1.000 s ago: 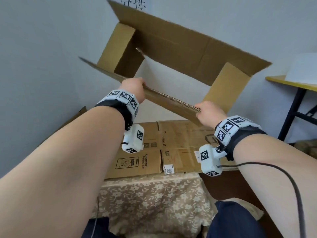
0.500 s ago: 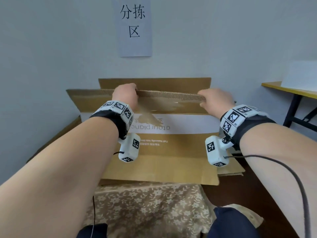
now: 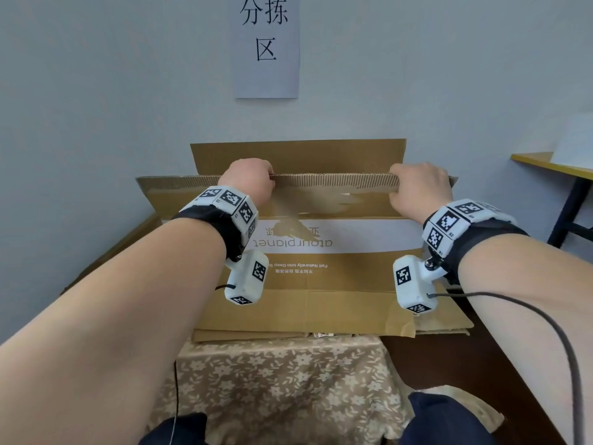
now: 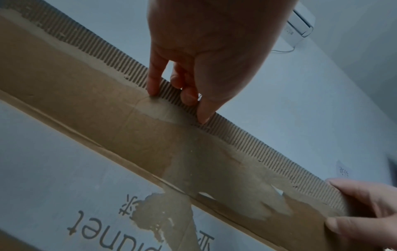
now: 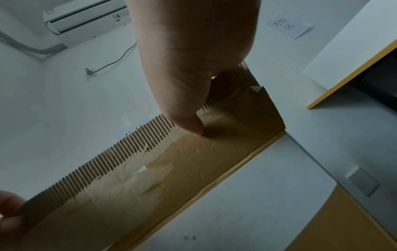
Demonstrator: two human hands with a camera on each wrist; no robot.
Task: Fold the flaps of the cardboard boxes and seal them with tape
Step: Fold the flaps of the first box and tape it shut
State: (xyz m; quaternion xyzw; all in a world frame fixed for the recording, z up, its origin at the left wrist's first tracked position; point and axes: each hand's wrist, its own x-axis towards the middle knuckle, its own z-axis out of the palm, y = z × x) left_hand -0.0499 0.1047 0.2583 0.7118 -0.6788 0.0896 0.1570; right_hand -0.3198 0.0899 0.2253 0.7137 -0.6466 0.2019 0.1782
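A brown cardboard box (image 3: 305, 281) with a white printed band stands on a stack of flattened cardboard, its top flaps up. My left hand (image 3: 256, 183) and right hand (image 3: 407, 187) each pinch the corrugated top edge of the near flap (image 3: 330, 195), left and right of its middle. The far flap (image 3: 298, 155) rises behind them. In the left wrist view my left hand (image 4: 182, 100) has thumb and fingers on either side of the flap (image 4: 96, 101). In the right wrist view the thumb of my right hand (image 5: 191, 124) presses the flap (image 5: 171, 169) near its end.
Flattened cardboard (image 3: 446, 322) lies under the box on a table with a floral cloth (image 3: 282, 380). A paper sign (image 3: 266, 46) hangs on the wall behind. A yellow-edged table (image 3: 552, 165) stands at the right. An air conditioner (image 5: 86, 20) is mounted high on the wall.
The box, held high and tilted a second ago, has come down and now stands upright on the cardboard stack. Both hands keep their hold on the near flap's edge.
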